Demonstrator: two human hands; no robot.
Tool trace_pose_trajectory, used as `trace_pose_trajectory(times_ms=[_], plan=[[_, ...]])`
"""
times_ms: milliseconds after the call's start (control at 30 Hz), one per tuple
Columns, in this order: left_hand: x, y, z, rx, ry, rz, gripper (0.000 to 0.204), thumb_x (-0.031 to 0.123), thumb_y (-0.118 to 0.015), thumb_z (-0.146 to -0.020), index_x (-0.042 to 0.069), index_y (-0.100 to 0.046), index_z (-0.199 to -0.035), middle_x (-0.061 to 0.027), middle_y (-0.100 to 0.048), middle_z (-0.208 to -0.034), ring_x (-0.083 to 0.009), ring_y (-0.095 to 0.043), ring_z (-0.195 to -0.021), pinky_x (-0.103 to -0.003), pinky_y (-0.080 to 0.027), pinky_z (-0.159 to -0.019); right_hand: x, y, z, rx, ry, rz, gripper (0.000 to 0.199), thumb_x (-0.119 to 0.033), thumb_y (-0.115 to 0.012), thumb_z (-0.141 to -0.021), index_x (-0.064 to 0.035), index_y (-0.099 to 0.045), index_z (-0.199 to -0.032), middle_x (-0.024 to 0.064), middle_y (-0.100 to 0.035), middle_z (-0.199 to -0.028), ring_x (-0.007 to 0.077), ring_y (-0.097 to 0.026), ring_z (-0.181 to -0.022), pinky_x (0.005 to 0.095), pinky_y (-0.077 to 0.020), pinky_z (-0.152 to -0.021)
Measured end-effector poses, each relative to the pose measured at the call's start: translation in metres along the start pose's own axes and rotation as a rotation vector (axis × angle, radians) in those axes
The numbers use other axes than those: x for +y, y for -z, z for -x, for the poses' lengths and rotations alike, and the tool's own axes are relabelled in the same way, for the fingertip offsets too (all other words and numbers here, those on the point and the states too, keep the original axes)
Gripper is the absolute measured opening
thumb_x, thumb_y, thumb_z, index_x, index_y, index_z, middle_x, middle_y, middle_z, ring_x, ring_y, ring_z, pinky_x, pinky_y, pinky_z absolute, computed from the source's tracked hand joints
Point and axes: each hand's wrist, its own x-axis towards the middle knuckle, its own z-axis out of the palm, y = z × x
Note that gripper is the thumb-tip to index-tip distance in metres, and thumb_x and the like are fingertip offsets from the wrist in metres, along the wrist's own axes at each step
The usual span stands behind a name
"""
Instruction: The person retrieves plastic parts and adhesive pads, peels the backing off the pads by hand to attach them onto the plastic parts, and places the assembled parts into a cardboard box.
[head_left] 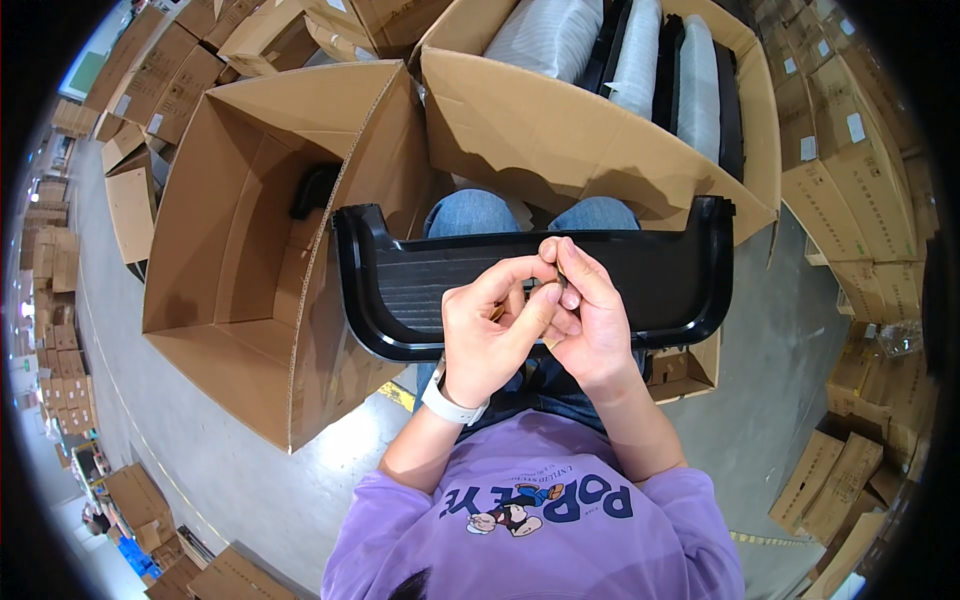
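A long black plastic tray-shaped part (650, 280) lies across my lap, resting on my blue-jeaned knees. Above its middle my left hand (490, 335) and my right hand (590, 320) are pressed together, fingertips pinching a very small brownish piece (553, 290) between them. The piece is mostly hidden by my fingers and I cannot tell its kind. A white band sits on my left wrist (450, 405).
A big open cardboard box (240, 330) stands at my left with one black part (315, 188) inside. Ahead, another open box (560, 140) holds several black parts wrapped in white foam. A small box (685, 370) sits by my right knee. Stacked cartons line both sides.
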Motion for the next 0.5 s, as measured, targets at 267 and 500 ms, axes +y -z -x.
trace_pose_trajectory(times_ms=[267, 500], plan=[[-0.007, -0.003, -0.001, 0.050, 0.025, 0.062, 0.007, -0.001, -0.063, -0.077, 0.002, -0.062, -0.082, 0.0062, -0.039, -0.049, 0.0019, -0.032, -0.047, -0.017, -0.025, -0.044, 0.004, 0.001, 0.001, 0.025, 0.007, 0.029, 0.020, -0.024, -0.053, -0.096, -0.0066, -0.059, -0.103, -0.0068, -0.040, -0.057, 0.0003, -0.030, -0.041, 0.0162, -0.0234, -0.038], [-0.003, -0.002, 0.001, 0.058, 0.054, 0.233, 0.007, -0.004, -0.060, -0.075, 0.002, -0.057, -0.078, 0.0090, -0.042, -0.057, 0.0025, -0.030, -0.052, -0.016, -0.025, -0.048, 0.000, 0.011, -0.001, -0.096, -0.012, 0.020, 0.023, -0.020, -0.052, -0.096, -0.0055, -0.057, -0.113, -0.0056, -0.043, -0.058, 0.0013, -0.031, -0.042, 0.0171, -0.0233, -0.038]])
